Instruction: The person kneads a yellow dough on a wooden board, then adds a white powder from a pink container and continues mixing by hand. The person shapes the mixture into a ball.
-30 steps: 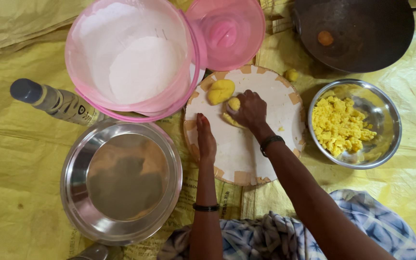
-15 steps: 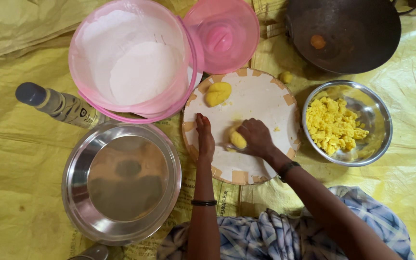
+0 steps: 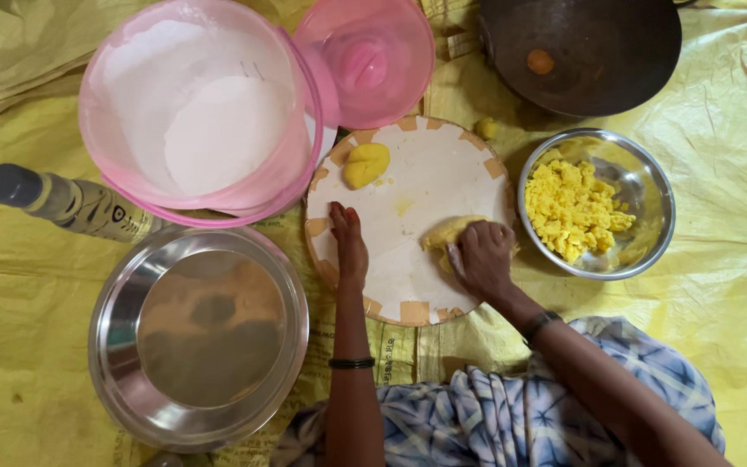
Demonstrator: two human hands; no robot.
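A round white board (image 3: 425, 173) with orange patches on its rim lies on the yellow sheet. My right hand (image 3: 482, 258) presses down on a lump of yellow dough (image 3: 444, 231) at the board's right side, fingers curled over it. My left hand (image 3: 349, 242) lies flat on the board's left edge and holds nothing. A second yellow dough ball (image 3: 366, 164) sits at the board's far left, apart from both hands.
A steel bowl (image 3: 650, 186) of yellow crumbly dough stands right of the board. A pink tub (image 3: 114, 78) of white flour and its pink lid (image 3: 365, 60) are behind. A steel plate (image 3: 196, 337), a bottle (image 3: 71, 203) and a dark pan (image 3: 598, 47) surround them.
My right hand has slid the dough lump from the board's far middle toward its right near edge. My left hand has stayed on the board's left edge.
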